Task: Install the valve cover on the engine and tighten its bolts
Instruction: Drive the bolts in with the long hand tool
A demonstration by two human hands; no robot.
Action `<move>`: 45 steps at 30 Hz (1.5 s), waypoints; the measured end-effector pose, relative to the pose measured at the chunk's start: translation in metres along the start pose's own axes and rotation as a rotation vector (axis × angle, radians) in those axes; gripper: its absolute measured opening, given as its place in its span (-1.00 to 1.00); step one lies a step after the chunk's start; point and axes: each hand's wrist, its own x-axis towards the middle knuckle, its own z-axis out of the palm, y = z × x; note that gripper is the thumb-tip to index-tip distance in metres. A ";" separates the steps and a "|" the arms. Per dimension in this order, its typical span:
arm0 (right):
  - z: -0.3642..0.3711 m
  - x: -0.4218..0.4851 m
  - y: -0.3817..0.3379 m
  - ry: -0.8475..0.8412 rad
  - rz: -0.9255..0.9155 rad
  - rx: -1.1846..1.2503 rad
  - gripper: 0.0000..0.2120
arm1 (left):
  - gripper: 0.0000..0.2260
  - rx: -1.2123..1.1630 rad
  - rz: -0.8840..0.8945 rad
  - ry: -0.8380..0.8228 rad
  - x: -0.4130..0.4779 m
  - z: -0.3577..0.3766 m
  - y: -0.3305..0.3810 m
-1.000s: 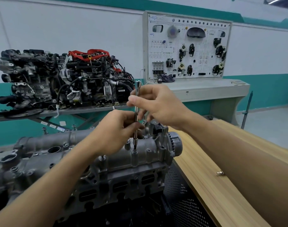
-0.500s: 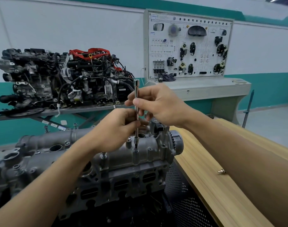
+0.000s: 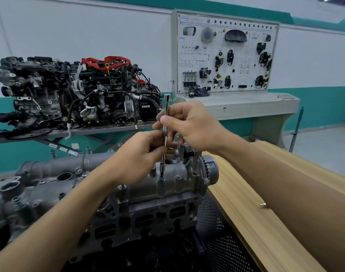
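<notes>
The head-worn camera looks forward and slightly down, close above the valve cover (image 3: 179, 180), toward the wall (image 3: 89, 36).

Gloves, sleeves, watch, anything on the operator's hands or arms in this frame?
Nothing worn. Left hand and right hand are ungloved, no rings visible. Left forearm and right forearm are uncovered to the frame edge: no sleeves, watch or wristband in view.

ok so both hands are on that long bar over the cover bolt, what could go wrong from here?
1. The left hand and right hand only pinch the extension bar; if it tilts, its socket may slip off the bolt or cross-thread it.
2. A loose bolt lies on the wooden bench beside the right forearm; a sweep could knock it off.
</notes>
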 end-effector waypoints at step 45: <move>0.025 -0.014 0.022 0.285 -0.036 -0.077 -0.82 | -0.93 0.141 -0.033 0.484 -0.018 0.035 -0.012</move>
